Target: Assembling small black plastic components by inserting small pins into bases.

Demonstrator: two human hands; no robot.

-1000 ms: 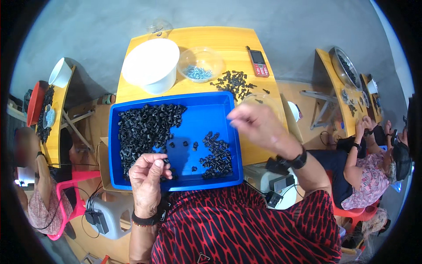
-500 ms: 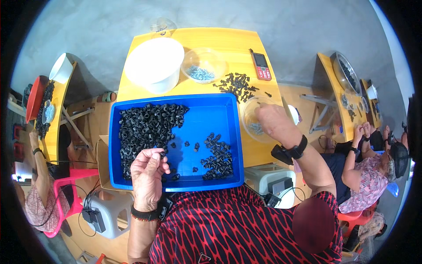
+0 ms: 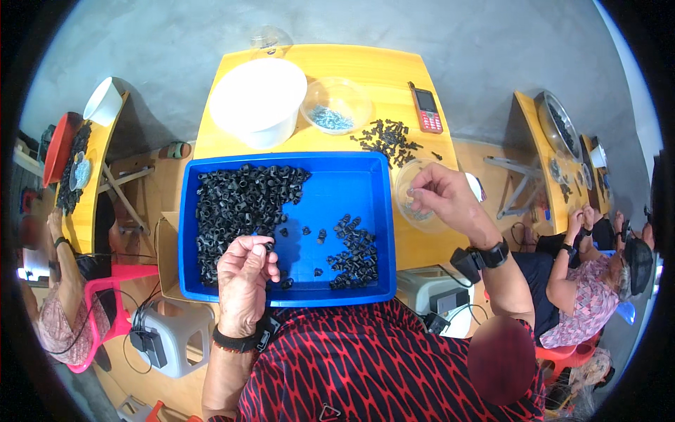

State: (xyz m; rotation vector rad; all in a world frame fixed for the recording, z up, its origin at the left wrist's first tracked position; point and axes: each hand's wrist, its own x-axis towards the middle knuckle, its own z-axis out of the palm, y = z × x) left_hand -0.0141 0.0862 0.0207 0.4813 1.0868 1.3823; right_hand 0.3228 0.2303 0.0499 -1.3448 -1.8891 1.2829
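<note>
Between thumb and forefinger, my left hand pinches a small black plastic part over the front of a blue tray. A big heap of black ring-like plastic parts fills the tray's left side. On its right lies a smaller pile of black parts, with a few loose ones between. My right hand is closed in a pinch over a clear bowl right of the tray; a tiny shiny piece seems to be at its fingertips, too small to name.
On the yellow table stand a white bucket, a clear bowl of small silvery pieces, loose black stems and a red phone. Co-workers sit at side tables left and right. Grey stools flank me.
My right hand has lifted out of the clear bowl and come slightly back, fingertips pinched. My left hand keeps its hold on the black part. The whole view has shifted slightly.
</note>
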